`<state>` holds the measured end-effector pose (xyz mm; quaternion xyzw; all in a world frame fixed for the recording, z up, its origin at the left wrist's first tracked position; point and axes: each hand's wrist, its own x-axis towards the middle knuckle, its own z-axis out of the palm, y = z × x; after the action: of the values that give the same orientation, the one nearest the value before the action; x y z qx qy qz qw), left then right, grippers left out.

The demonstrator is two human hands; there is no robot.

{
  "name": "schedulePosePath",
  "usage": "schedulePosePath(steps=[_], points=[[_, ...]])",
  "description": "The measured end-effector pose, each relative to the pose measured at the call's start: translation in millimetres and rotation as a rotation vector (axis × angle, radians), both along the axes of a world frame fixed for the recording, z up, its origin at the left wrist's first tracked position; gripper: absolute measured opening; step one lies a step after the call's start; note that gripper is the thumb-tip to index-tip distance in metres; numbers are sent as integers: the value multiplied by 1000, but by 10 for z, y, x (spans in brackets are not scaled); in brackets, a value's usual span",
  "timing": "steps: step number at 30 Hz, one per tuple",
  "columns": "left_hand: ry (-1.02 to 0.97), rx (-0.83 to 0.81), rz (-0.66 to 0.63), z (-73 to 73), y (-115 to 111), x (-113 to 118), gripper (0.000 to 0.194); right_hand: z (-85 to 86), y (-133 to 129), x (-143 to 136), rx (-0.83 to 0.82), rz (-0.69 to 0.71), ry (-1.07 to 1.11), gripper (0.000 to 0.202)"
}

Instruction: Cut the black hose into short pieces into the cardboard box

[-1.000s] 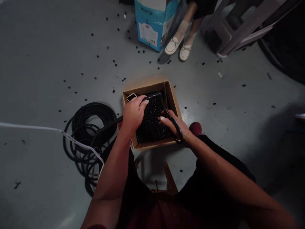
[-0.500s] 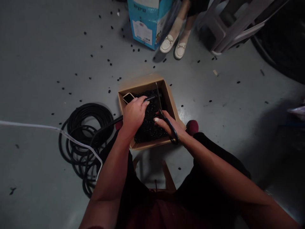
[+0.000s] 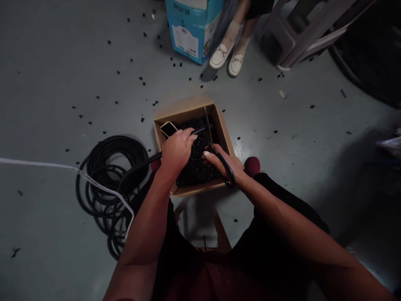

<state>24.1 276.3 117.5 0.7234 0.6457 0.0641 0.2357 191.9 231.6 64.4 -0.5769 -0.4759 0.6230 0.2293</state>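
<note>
Over a cardboard box (image 3: pixel 226 133) on the floor, my left hand (image 3: pixel 177 147) is closed around a black corrugated tube (image 3: pixel 198 131). The tube's free end points right, to the blades of the scissors (image 3: pixel 208 121). Wrapped round the dark scissor handles is my right hand (image 3: pixel 221 161), its thumb toward the box middle. Whether the blades touch the tube I cannot tell. Small black cut pieces (image 3: pixel 194 171) fill the box below both hands. A dark-faced rectangular object with a light rim (image 3: pixel 168 129) rests in the box's left back corner.
Left of the box lies a coil of black tube (image 3: pixel 117 156), with a white cord (image 3: pixel 94 180) crossing it. Beyond the box stand a blue carton (image 3: pixel 186 29), a person's white shoes (image 3: pixel 219 56) and a grey plastic stool (image 3: pixel 285 42). Black bits are scattered over the floor.
The view has shifted slightly. Both hands keep nearly the same place over the box, with the tube and the scissors still in them.
</note>
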Motion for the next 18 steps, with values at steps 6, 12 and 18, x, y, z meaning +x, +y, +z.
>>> schedulePosePath(steps=[6,12,18], points=[[55,-21,-22,7,-3,17,38,42,-21,-14,18,-2,0,40],[156,-64,-51,16,-10,20,36,29,-48,-30,9,12,-34,35],[185,-100,-57,-20,-29,-7,33,-102,-83,-20,14,5,-12,33]])
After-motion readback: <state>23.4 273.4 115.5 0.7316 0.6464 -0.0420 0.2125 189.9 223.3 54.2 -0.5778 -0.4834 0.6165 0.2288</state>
